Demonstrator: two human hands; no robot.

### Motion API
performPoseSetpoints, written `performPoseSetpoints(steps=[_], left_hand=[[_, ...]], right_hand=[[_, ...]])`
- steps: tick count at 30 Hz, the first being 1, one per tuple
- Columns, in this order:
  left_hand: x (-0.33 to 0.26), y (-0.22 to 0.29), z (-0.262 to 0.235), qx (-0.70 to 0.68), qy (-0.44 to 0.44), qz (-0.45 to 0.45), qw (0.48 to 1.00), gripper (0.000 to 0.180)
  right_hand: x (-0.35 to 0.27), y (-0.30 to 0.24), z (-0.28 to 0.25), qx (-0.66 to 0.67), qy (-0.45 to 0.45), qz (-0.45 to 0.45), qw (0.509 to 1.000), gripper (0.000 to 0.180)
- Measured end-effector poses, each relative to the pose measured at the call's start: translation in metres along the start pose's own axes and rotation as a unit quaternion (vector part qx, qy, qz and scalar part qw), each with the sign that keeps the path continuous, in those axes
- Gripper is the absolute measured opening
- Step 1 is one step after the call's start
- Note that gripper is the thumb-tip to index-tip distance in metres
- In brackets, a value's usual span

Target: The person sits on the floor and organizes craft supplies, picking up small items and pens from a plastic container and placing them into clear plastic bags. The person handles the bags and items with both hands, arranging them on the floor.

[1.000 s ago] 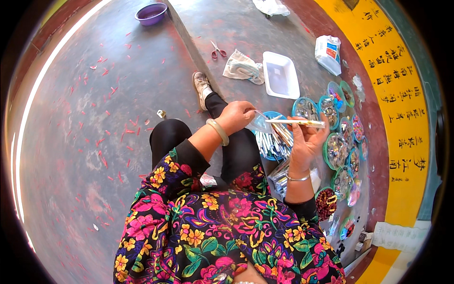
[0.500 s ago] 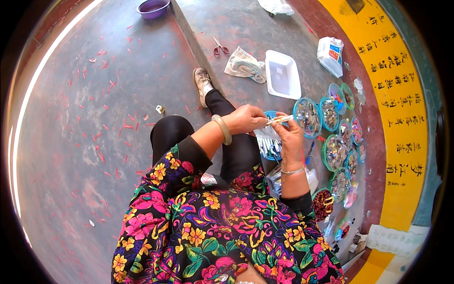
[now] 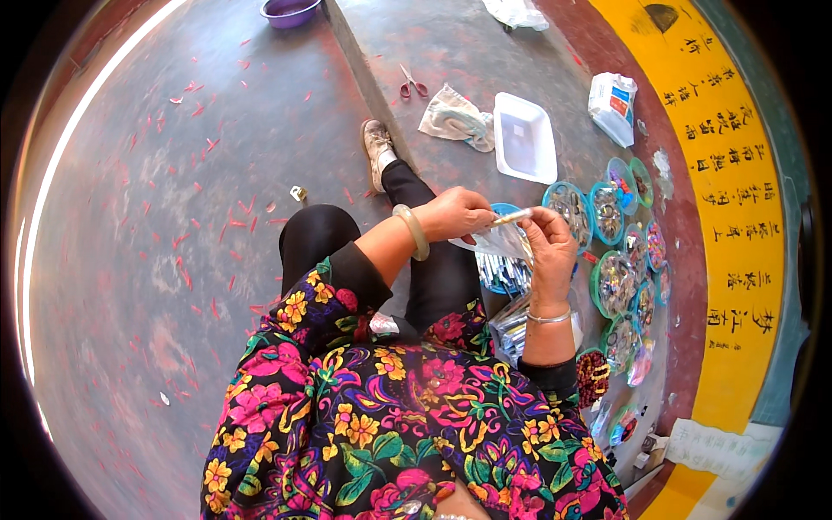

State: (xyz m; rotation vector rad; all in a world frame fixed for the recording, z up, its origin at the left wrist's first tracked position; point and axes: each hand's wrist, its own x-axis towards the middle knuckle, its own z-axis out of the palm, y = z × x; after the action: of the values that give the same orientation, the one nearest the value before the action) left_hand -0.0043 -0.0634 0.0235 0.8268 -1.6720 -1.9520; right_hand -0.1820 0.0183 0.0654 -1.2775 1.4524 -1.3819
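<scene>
My left hand (image 3: 455, 214), with a pale bangle at the wrist, is closed at the near end of a slim whitish-and-yellow stick (image 3: 511, 217). The thumb and fingers of my right hand (image 3: 551, 245) pinch near the stick's other end. Below the stick hangs a clear plastic bag (image 3: 501, 240), which seems to be gripped by my left hand too; the fingers partly cover where they meet. Under the hands, a blue basket (image 3: 505, 209) holds many slim white and dark sticks (image 3: 503, 272).
Several round baskets of small parts (image 3: 615, 282) crowd the floor on the right. Ahead lie a white tray (image 3: 548, 143), a cloth (image 3: 454, 120), red-handled scissors (image 3: 413, 84) and a white package (image 3: 613, 108). A purple basin (image 3: 291, 11) stands at the far left. Red scraps litter the floor.
My right hand has shifted slightly right and down, its fingers folded closer at the stick's end. More of the plastic bag shows between the hands. My left hand has hardly moved.
</scene>
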Motion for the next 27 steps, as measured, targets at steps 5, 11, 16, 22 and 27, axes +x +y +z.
performPoseSetpoints(steps=[5, 11, 16, 22, 27], left_hand=[[0.001, 0.000, 0.000, -0.005, -0.004, -0.007, 1.000, 0.030], [0.000, 0.001, 0.000, -0.013, 0.003, -0.001, 1.000, 0.029], [0.000, 0.003, -0.003, -0.040, 0.017, 0.029, 0.999, 0.028], [-0.007, 0.016, -0.002, -0.107, 0.035, 0.057, 0.992, 0.031], [-0.007, 0.012, -0.010, -0.123, -0.011, 0.101, 0.987, 0.044]], right_hand=[[-0.001, 0.003, 0.003, -0.161, 0.000, -0.012, 0.987, 0.015], [0.002, 0.000, 0.006, -0.101, -0.032, -0.048, 0.993, 0.025], [-0.003, -0.014, 0.015, -0.219, -0.052, -0.060, 0.972, 0.021], [-0.001, -0.025, 0.001, -0.137, -0.092, 0.062, 0.984, 0.007], [0.006, -0.056, -0.014, -0.070, -0.085, 0.048, 0.993, 0.010]])
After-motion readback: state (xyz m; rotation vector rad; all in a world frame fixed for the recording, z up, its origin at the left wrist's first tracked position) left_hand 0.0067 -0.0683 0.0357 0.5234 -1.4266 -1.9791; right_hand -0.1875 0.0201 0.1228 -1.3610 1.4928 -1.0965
